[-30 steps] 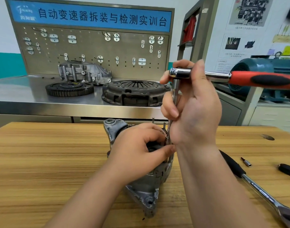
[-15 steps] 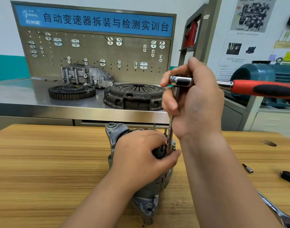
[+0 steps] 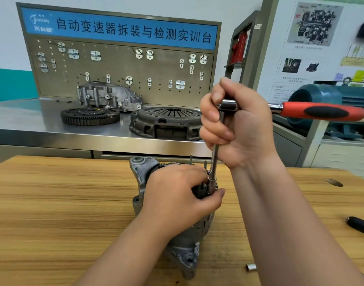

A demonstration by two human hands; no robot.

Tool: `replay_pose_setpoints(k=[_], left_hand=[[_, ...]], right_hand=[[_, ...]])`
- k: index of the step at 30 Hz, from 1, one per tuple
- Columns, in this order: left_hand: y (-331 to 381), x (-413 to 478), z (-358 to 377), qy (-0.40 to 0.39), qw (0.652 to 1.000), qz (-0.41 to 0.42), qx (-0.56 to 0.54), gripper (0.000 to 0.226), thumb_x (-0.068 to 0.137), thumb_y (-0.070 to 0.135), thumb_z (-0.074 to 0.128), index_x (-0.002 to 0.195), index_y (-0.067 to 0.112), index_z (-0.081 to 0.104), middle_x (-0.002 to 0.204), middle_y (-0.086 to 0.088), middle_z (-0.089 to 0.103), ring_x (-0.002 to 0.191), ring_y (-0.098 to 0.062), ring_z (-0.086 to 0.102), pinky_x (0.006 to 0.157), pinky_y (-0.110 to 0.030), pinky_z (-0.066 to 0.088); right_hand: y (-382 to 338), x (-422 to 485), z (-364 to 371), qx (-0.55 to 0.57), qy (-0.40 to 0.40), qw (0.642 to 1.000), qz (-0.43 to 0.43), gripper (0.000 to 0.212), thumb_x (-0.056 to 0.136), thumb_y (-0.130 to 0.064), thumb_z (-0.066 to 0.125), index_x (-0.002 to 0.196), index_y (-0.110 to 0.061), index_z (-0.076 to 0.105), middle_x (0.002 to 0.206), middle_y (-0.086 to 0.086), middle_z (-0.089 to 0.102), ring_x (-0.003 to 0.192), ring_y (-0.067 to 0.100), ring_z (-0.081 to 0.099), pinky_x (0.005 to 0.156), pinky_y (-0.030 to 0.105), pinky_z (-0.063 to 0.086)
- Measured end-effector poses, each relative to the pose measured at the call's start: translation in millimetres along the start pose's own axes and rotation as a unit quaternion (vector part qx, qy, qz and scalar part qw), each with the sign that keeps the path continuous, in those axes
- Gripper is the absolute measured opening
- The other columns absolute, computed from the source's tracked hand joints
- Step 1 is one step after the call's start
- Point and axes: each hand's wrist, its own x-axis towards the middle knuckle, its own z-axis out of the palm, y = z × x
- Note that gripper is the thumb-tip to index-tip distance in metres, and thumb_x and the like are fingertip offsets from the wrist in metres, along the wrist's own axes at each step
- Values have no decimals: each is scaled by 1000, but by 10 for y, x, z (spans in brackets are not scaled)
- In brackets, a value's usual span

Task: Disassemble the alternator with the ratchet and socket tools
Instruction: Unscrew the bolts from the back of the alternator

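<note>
The grey metal alternator (image 3: 143, 172) stands on the wooden table (image 3: 53, 203), mostly covered by my left hand (image 3: 177, 195), which grips its top and steadies the socket (image 3: 211, 183) with thumb and fingers. My right hand (image 3: 239, 124) wraps around the head of the ratchet (image 3: 228, 105), whose red and black handle (image 3: 321, 111) points right. A thin extension bar (image 3: 214, 159) runs straight down from the ratchet head to the socket on top of the alternator. The fastener under the socket is hidden.
A loose socket (image 3: 250, 266) lies on the table near my right forearm, and a black tool handle (image 3: 360, 226) at the right edge. Behind, a steel bench (image 3: 32, 120) carries a flywheel (image 3: 90, 116), a clutch cover (image 3: 166, 122) and a gearbox housing (image 3: 109, 96). A pegboard stands behind them.
The view has dropped slightly and the socket has come down onto the alternator's top beside my left thumb. The second ratchet on the table has slipped behind my right arm.
</note>
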Motion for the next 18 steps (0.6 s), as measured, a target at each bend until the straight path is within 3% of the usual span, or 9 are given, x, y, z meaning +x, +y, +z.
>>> replay_pose_setpoints(k=[4, 7, 9, 11, 15, 18], left_hand=[[2, 4, 4, -9, 1000, -6, 9, 35, 71, 48, 59, 54, 29, 35, 51, 15, 37, 53, 0, 43, 48, -10, 26], [-68, -10, -19, -5, 1000, -2, -9, 35, 72, 47, 61, 50, 23, 49, 52, 18, 48, 55, -1, 51, 51, -12, 35], [-147, -16, -49, 12, 998, -8, -65, 39, 75, 41, 64, 48, 19, 48, 49, 16, 49, 52, -1, 50, 51, -17, 39], [-200, -16, -73, 25, 993, -9, -117, 40, 76, 37, 66, 48, 24, 40, 47, 19, 40, 49, 2, 43, 51, -14, 33], [-205, -42, -48, -17, 991, -25, -129, 37, 76, 41, 65, 55, 10, 64, 58, 10, 62, 61, -6, 60, 56, -29, 48], [-143, -31, -77, -34, 988, -48, -144, 30, 71, 46, 62, 70, 20, 74, 72, 13, 69, 73, -2, 64, 65, -27, 51]], right_hand=[[-11, 35, -54, 38, -62, 996, 47, 39, 88, -25, 41, 51, -17, 50, 46, -3, 34, 27, 3, 20, 32, 12, 13], [41, 94, -67, 146, -140, 972, 121, 41, 87, -28, 40, 49, -18, 53, 41, -4, 32, 30, 6, 15, 34, 14, 11], [125, 158, -73, 189, -124, 964, 140, 45, 89, -29, 37, 49, -18, 53, 40, -5, 32, 33, 6, 13, 34, 16, 9], [195, 212, -65, 220, -123, 955, 157, 45, 89, -30, 35, 49, -18, 53, 43, -6, 24, 34, 5, 11, 34, 16, 7], [192, 235, 14, 156, -178, 956, 171, 41, 89, -29, 38, 54, -17, 55, 49, -6, 23, 34, 6, 13, 36, 13, 11], [174, 187, 164, 75, -223, 957, 170, 30, 84, -29, 45, 58, -16, 55, 47, -5, 34, 34, 6, 14, 38, 9, 15]])
